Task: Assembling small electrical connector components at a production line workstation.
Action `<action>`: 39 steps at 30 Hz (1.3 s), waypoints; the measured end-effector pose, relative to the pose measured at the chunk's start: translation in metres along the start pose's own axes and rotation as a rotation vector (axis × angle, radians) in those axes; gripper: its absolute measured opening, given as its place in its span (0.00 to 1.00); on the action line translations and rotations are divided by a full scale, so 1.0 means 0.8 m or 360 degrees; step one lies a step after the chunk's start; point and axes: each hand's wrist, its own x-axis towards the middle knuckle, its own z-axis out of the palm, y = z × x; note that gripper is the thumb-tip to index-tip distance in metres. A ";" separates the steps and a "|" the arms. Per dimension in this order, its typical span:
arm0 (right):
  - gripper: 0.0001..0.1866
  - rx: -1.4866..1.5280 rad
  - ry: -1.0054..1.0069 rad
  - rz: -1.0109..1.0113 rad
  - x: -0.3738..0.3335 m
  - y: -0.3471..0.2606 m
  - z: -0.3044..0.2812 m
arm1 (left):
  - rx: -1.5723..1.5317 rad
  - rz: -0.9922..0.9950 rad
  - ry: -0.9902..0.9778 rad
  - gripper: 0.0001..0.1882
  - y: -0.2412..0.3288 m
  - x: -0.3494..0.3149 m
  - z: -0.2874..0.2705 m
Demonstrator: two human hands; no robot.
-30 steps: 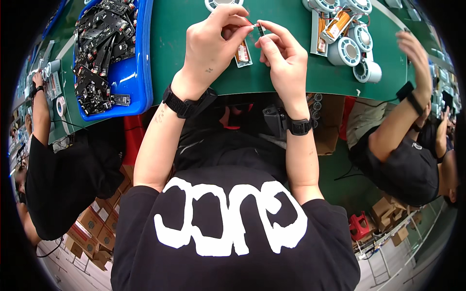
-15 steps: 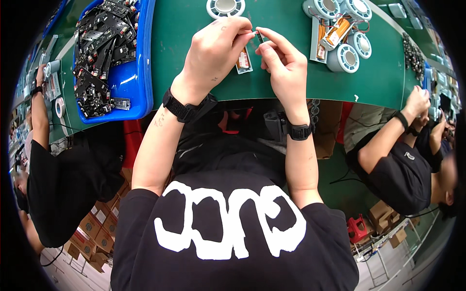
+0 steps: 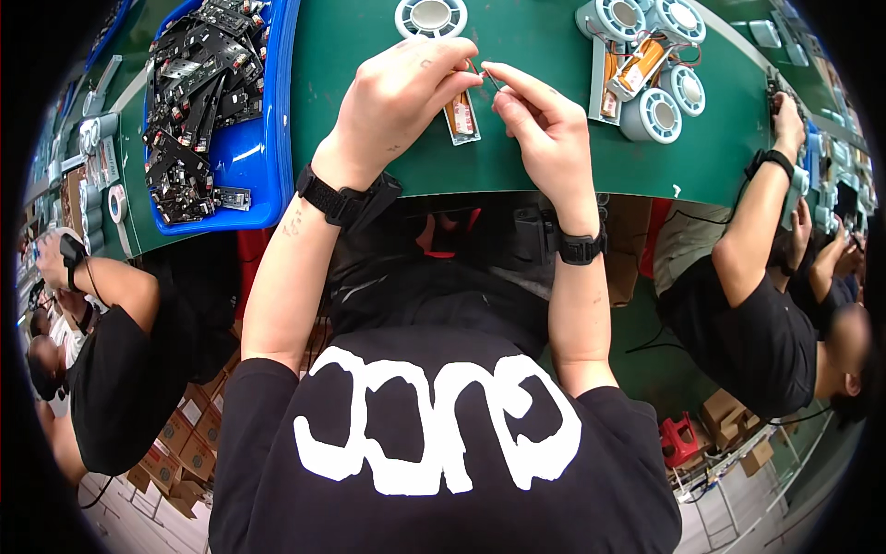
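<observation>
Over the green table, my left hand (image 3: 395, 90) is closed in a pinch on a thin red wire (image 3: 474, 67). Opposite it, the fingers of my right hand (image 3: 551, 129) pinch a small dark circuit board (image 3: 492, 81), seen nearly edge-on. Wire and board meet, or almost meet, between the fingertips; the exact contact is too small to tell. Beneath my hands lies a light-blue housing strip with an orange-wrapped battery (image 3: 460, 118) in it. Its round, vented end (image 3: 431, 15) shows beyond my left hand, and that hand hides the part between.
A blue bin (image 3: 282, 120) heaped with black circuit boards (image 3: 198, 83) stands at the left. Several round light-blue units (image 3: 652, 115) with batteries and wires sit together at the right. Co-workers (image 3: 771, 268) are at both sides. The green table's (image 3: 415, 175) near edge runs before me.
Both hands have shifted slightly, the left a little leftward and the right a little downward, still pinching the wire and board. The co-workers' arms on both sides have moved.
</observation>
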 end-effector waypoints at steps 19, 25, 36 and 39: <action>0.17 -0.0268 -0.0382 -0.0221 0.015 -0.006 -0.019 | -0.0062 0.0077 -0.0143 0.08 -0.012 0.002 -0.005; 0.17 0.0009 -0.0287 0.0062 0.008 -0.007 -0.005 | -0.0046 0.0004 -0.0106 0.15 -0.014 0.004 -0.011; 0.16 0.0255 -0.0154 0.0173 0.005 -0.026 0.015 | 0.0085 -0.0295 0.0059 0.16 0.011 -0.004 -0.016; 0.16 0.0233 -0.0125 0.0167 0.006 -0.028 0.017 | 0.0211 -0.0119 -0.0047 0.14 0.006 -0.005 -0.012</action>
